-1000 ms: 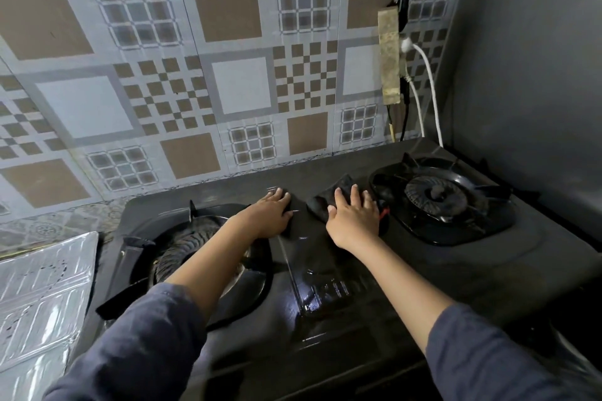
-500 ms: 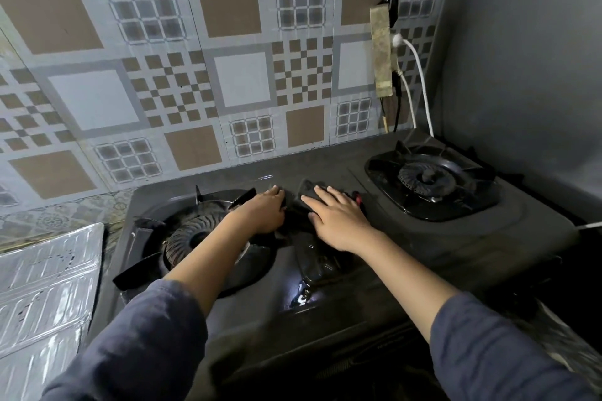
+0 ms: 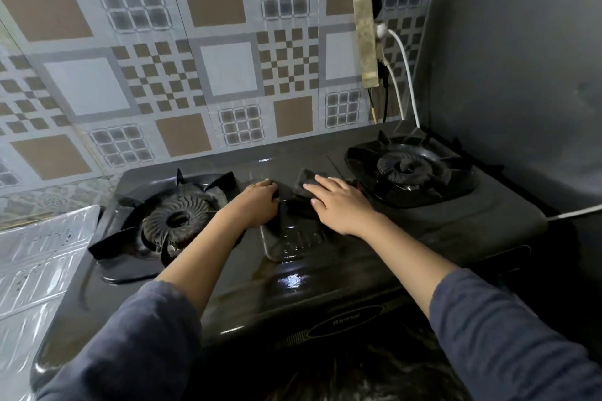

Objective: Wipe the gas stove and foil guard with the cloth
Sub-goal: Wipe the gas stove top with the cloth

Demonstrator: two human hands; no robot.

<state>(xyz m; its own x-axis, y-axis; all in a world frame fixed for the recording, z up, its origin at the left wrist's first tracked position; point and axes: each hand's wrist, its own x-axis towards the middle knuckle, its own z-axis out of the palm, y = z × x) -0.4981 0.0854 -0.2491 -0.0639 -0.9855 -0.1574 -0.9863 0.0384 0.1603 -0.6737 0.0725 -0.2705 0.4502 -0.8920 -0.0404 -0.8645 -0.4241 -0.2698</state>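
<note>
A black two-burner gas stove (image 3: 325,283) fills the middle of the view, its top wet and shiny. A dark cloth (image 3: 304,187) lies on the strip between the burners. My left hand (image 3: 257,205) has its fingers curled over the cloth's left edge. My right hand (image 3: 338,205) lies flat on the cloth's right part with fingers straight. The foil guard (image 3: 35,257) lies flat to the left of the stove, silvery and embossed.
The left burner (image 3: 176,221) and right burner (image 3: 405,168) sit beside the hands. A tiled wall stands behind. A power strip (image 3: 366,42) with a white cable (image 3: 405,75) hangs at the back right. A grey wall closes the right side.
Both hands slid the cloth a little toward me and leftward along the strip between the burners. The view shifted, so the stove appears lower and farther.
</note>
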